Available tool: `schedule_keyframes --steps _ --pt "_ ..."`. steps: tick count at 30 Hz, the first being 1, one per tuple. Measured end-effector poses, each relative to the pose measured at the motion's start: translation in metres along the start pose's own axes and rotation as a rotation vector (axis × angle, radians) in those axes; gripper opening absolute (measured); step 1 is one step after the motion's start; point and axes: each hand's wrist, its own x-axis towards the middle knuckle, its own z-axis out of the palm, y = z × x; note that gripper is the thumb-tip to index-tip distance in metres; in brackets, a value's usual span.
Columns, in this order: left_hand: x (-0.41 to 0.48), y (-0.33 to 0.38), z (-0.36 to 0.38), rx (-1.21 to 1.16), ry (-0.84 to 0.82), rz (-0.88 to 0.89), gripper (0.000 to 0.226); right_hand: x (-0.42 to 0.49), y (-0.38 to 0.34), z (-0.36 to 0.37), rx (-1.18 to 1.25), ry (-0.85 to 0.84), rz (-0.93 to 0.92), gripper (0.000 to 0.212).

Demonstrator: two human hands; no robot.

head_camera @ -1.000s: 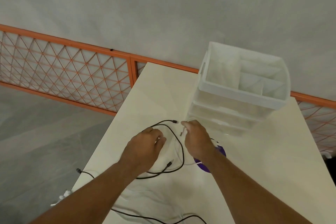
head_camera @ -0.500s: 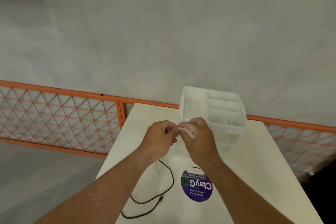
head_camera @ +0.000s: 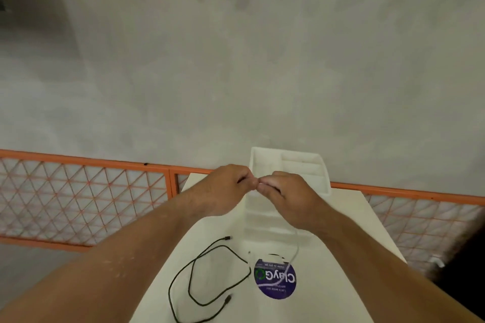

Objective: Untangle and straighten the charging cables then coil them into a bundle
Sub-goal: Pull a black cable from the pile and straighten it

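Observation:
My left hand [head_camera: 223, 190] and my right hand [head_camera: 286, 198] are raised above the white table [head_camera: 341, 270], fingertips meeting. Both pinch a thin white cable [head_camera: 296, 252] between them; it hangs from under my right hand down across a round purple sticker [head_camera: 275, 279]. A black cable [head_camera: 210, 278] lies in loose loops on the table below my left forearm, both of its plugs visible and free. The stretch of white cable inside my fingers is hidden.
A white plastic drawer organiser [head_camera: 288, 178] with open top compartments stands at the far end of the table, right behind my hands. An orange mesh railing [head_camera: 84, 191] runs behind the table, with a grey wall beyond. A dark object sits at the right edge.
Both hands have lifted from the table and come together holding the white cable. The view has tilted up, so the table and organiser sit lower in frame. The black cable stays on the table.

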Motion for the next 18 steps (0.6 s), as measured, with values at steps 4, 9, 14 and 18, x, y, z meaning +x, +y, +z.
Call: schedule_keyframes --steps 4,9,14,18 --pt "-0.006 0.016 -0.022 0.264 0.062 0.090 0.024 -0.010 -0.006 -0.029 -0.107 0.016 0.025 0.033" --pt "-0.018 0.022 -0.038 0.428 0.121 0.168 0.025 -0.021 -0.005 -0.063 -0.343 0.055 0.015 0.039" --pt "-0.028 0.009 -0.038 0.531 0.189 0.156 0.021 -0.038 0.005 -0.084 -0.445 0.045 0.130 0.046" --pt "-0.034 0.001 -0.031 0.257 0.142 0.030 0.025 -0.043 0.001 -0.078 -0.510 0.084 0.130 0.042"
